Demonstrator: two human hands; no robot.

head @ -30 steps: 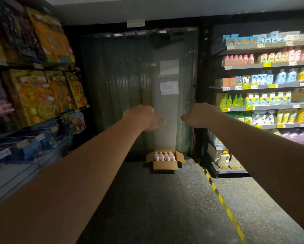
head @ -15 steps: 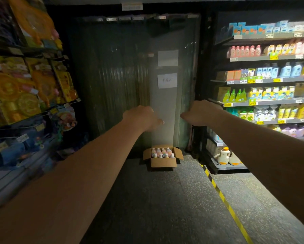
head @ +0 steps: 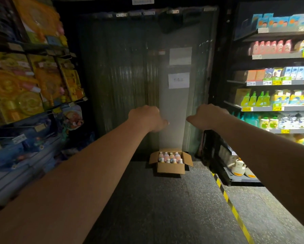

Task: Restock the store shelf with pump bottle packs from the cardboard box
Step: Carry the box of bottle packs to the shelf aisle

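Observation:
An open cardboard box (head: 170, 167) stands on the floor at the far end of the aisle, against a strip-curtain door. Several pump bottle packs (head: 170, 158) with pink and pale caps stand upright inside it. Both my arms reach straight forward at chest height. My left hand (head: 146, 118) and my right hand (head: 207, 117) hang from bent wrists, fingers loosely curled downward, holding nothing. Both hands are well above and short of the box. The store shelf (head: 278, 108) on the right carries rows of bottles.
Toy packs fill the left shelving (head: 24, 88). The grey strip-curtain door (head: 130, 85) with paper notices closes the aisle end. White jugs (head: 238, 168) sit on the right unit's bottom shelf. Yellow-black floor tape (head: 225, 194) runs along the right.
The view has moved forward down the aisle, so the box and shelves appear closer. My arms stay outstretched with the hands in the same pose.

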